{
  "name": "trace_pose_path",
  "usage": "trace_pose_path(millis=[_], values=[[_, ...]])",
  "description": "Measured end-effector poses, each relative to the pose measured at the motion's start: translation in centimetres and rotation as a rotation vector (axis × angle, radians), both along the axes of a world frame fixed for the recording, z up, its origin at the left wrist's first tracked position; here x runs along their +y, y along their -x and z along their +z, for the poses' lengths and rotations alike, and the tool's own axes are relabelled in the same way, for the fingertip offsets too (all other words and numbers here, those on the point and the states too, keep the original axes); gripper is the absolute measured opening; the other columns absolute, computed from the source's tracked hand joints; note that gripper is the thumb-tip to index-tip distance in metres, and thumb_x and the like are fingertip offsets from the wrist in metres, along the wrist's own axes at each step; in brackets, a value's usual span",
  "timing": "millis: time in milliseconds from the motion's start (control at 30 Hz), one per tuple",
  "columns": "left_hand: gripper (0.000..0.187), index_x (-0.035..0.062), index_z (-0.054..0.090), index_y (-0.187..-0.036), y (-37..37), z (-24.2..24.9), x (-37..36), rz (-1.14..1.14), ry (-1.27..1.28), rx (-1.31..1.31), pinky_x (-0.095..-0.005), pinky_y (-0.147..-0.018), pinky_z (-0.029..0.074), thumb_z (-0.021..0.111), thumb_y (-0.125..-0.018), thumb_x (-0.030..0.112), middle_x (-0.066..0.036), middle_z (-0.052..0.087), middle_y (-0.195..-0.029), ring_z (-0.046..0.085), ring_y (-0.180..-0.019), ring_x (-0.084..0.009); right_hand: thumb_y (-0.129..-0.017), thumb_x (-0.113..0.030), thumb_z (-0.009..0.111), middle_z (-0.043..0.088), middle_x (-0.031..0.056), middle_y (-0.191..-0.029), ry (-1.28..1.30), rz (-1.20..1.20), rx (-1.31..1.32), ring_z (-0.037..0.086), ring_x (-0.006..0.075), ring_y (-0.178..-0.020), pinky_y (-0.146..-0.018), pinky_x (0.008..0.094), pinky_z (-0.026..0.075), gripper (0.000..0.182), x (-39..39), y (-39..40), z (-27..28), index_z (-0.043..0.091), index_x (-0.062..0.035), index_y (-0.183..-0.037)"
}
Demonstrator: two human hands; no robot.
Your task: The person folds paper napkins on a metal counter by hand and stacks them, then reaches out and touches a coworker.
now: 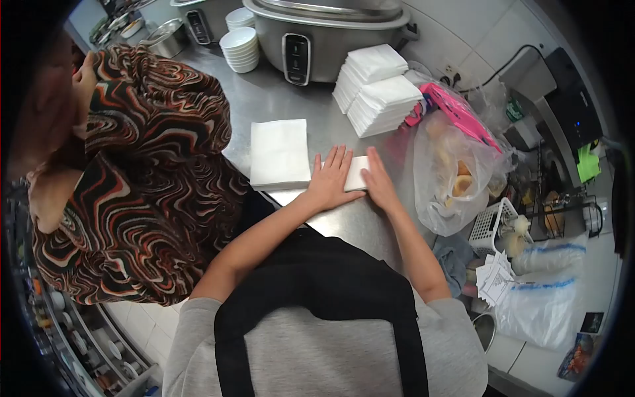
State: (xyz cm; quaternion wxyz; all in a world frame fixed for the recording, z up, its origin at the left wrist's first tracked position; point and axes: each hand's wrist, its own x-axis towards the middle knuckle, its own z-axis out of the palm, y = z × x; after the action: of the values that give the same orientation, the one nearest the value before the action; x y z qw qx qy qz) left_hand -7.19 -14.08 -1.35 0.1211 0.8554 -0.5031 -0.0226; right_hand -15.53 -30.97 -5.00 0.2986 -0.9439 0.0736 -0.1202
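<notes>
On the metal counter, a small folded white napkin (357, 175) lies between my two hands. My left hand (331, 180) rests flat with its fingers stretched out, covering the napkin's left part. My right hand (380, 184) is at the napkin's right edge, its fingers straight and extended away from me. A flat stack of unfolded-looking white napkins (280, 152) sits just left of my left hand. Beyond my right hand stand tall piles of folded napkins (378, 92).
Another person in a swirl-patterned top (152, 192) stands close on my left. A large cooker (331, 40) and stacked white bowls (239, 49) are at the back of the counter (297, 99). To the right are a plastic bag of food (453, 182) and a white basket (493, 225).
</notes>
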Motion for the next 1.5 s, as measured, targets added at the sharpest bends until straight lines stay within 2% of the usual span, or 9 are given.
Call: trace_pose_path(millis=[200,533,600,700,767,967,1200,1300,1500], values=[[0.091,-0.0072,0.009,-0.144,1.3,-1.4,2.2,0.159,0.621,0.501,-0.0541,-0.111,0.006,0.048,-0.089,0.054,-0.030,0.003,-0.150,0.001,-0.140,-0.0431,-0.099,-0.037,0.040,0.028,0.0162,-0.149,-1.078,-0.232,-0.033,0.028,0.0238,-0.137,-0.112,0.0332,0.022,0.059,-0.7,0.7,2.5,0.025,-0.0008,-0.144],[0.082,-0.0032,-0.005,-0.145,1.9,-0.7,2.6,0.308,0.591,0.868,-0.0420,-0.114,-0.002,0.042,-0.096,0.043,-0.026,-0.014,-0.151,-0.014,-0.141,-0.0341,-0.098,-0.036,0.042,0.030,0.0173,-0.148,-0.743,-0.228,-0.058,0.026,0.0271,-0.138,-0.113,0.0352,0.019,0.060,0.4,0.3,0.1,0.026,-0.0005,-0.144],[0.079,-0.0006,0.009,-0.146,2.5,1.2,4.3,0.077,0.421,0.664,-0.0431,-0.114,0.008,0.055,-0.091,0.033,-0.026,-0.001,-0.152,-0.001,-0.142,-0.0363,-0.095,-0.027,0.048,0.035,0.0186,-0.144,-0.264,-0.195,-0.280,0.031,0.0300,-0.135,-0.111,0.0363,0.022,0.055,0.4,0.4,2.6,0.033,0.0005,-0.140],[0.073,0.0029,0.027,-0.143,0.3,5.2,7.4,-0.184,0.393,0.499,-0.0432,-0.112,0.021,0.065,-0.084,0.023,-0.024,0.018,-0.149,0.019,-0.139,-0.0383,-0.089,-0.018,0.054,0.042,0.0191,-0.139,-0.141,-0.113,-0.309,0.038,0.0333,-0.130,-0.107,0.0369,0.029,0.047,2.4,-0.6,7.0,0.044,-0.0001,-0.132],[0.060,0.0041,0.045,-0.132,-1.8,5.5,8.8,-0.047,0.397,0.332,-0.0406,-0.106,0.033,0.069,-0.079,0.018,-0.020,0.042,-0.138,0.038,-0.127,-0.0351,-0.087,-0.016,0.056,0.044,0.0185,-0.136,-0.165,-0.006,-0.244,0.040,0.0335,-0.128,-0.105,0.0370,0.032,0.044,4.1,-1.5,8.4,0.047,-0.0011,-0.128],[0.059,0.0020,0.051,-0.122,-5.0,5.0,12.1,0.093,0.185,0.175,-0.0410,-0.102,0.037,0.073,-0.068,0.014,-0.017,0.049,-0.128,0.044,-0.120,-0.0342,-0.077,-0.011,0.064,0.053,0.0174,-0.122,0.052,0.504,-0.150,0.048,0.0331,-0.118,-0.097,0.0408,0.041,0.037,9.6,-5.2,7.6,0.053,-0.0023,-0.112],[0.059,0.0011,0.049,-0.121,-7.1,3.4,13.7,0.072,0.216,0.307,-0.0390,-0.097,0.040,0.072,-0.067,0.005,-0.013,0.057,-0.117,0.049,-0.115,-0.0324,-0.077,-0.009,0.064,0.062,0.0116,-0.100,-0.024,0.567,0.055,0.061,0.0291,-0.093,-0.086,0.0372,0.046,0.042,9.3,-7.5,7.5,0.052,0.0005,-0.116],[0.028,0.0049,0.055,-0.093,-7.7,3.0,13.9,0.035,0.294,0.324,-0.0404,-0.083,0.044,0.069,-0.069,0.008,-0.014,0.059,-0.100,0.054,-0.102,-0.0327,-0.078,-0.009,0.064,0.064,0.0118,-0.098,-0.152,0.541,0.201,0.061,0.0281,-0.097,-0.087,0.0362,0.046,0.034,8.7,-7.9,8.4,0.058,0.0000,-0.110],[0.019,0.0025,0.057,-0.082,-8.2,3.7,14.2,0.050,0.281,0.433,-0.0396,-0.081,0.045,0.069,-0.072,0.013,-0.014,0.060,-0.094,0.056,-0.097,-0.0325,-0.080,-0.010,0.063,0.062,0.0126,-0.120,-0.255,0.542,0.172,0.062,0.0268,-0.103,-0.089,0.0359,0.047,0.019,7.8,-8.6,7.3,0.066,0.0019,-0.095]])
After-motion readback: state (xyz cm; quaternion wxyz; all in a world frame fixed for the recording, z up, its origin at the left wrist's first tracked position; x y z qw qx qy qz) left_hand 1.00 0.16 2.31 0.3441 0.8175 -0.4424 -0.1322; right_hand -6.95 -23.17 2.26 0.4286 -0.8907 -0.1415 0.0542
